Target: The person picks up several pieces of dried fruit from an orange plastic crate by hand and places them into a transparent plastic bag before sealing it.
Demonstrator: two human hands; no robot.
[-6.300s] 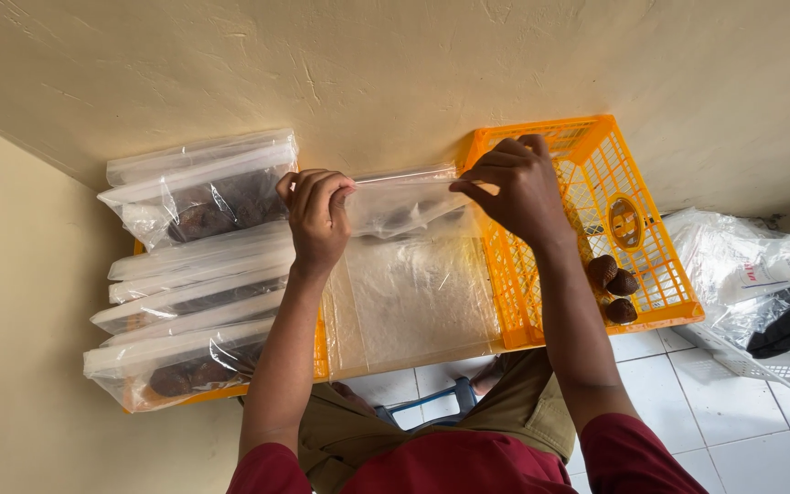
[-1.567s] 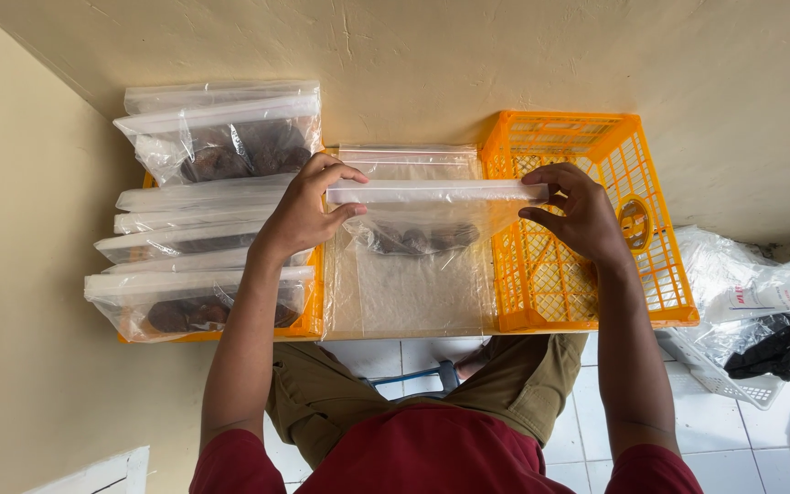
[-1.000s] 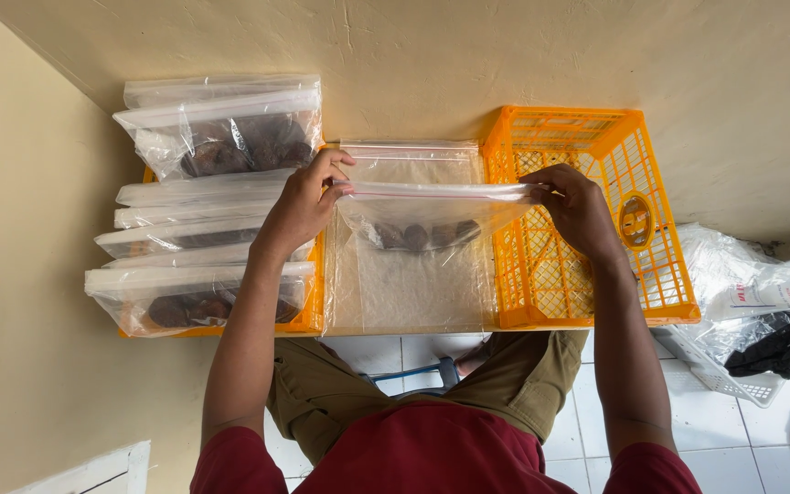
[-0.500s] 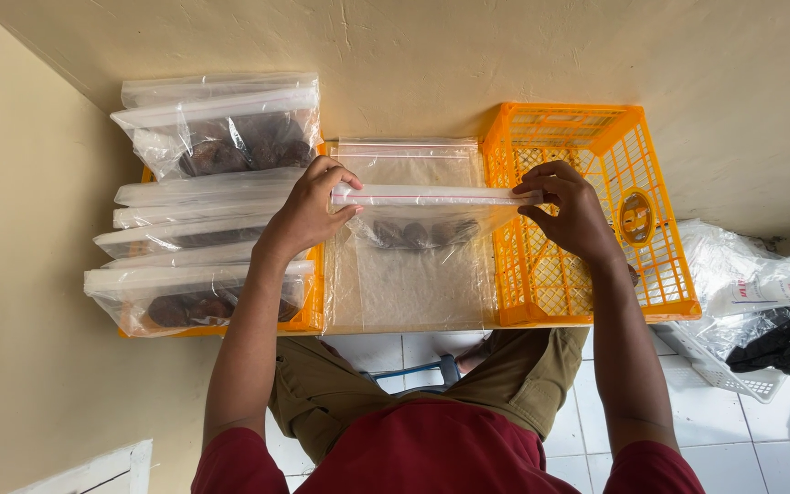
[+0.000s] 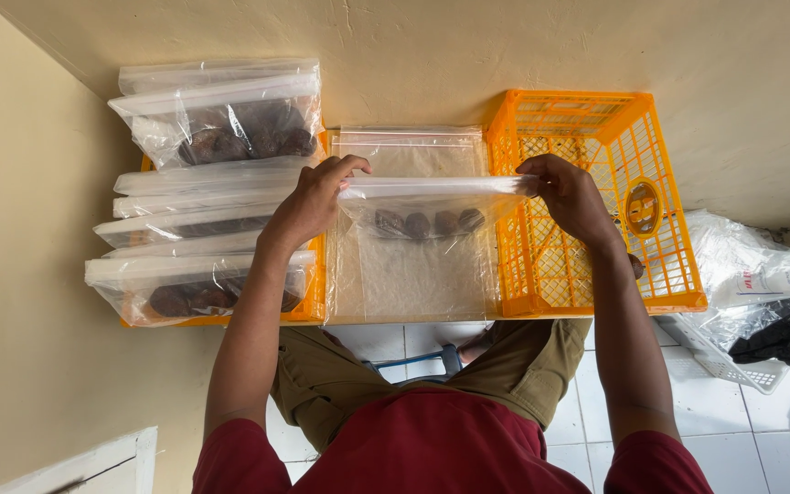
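A clear zip bag (image 5: pixel 427 215) with several dark round fruits inside is stretched between my hands above the table. My left hand (image 5: pixel 314 197) pinches the bag's top strip at its left end. My right hand (image 5: pixel 569 192) pinches the same strip at its right end. Under the held bag lies a flat empty clear bag (image 5: pixel 413 274) on the table. Left of my left hand, several filled clear bags (image 5: pixel 221 128) are stacked on an orange crate (image 5: pixel 314 297). An empty orange crate (image 5: pixel 587 197) stands just behind and beneath my right hand.
A cream wall (image 5: pixel 505 46) closes the far side and another wall (image 5: pixel 20 274) the left. At the right, crumpled plastic bags (image 5: pixel 752 270) and a white basket (image 5: pixel 733 361) sit on the white tiled floor (image 5: pixel 779 457). My knees are under the table edge.
My hands have lowered the held bag slightly and my right hand has slid left along the top strip. Six seconds ago both hands were higher, near the strip's ends.
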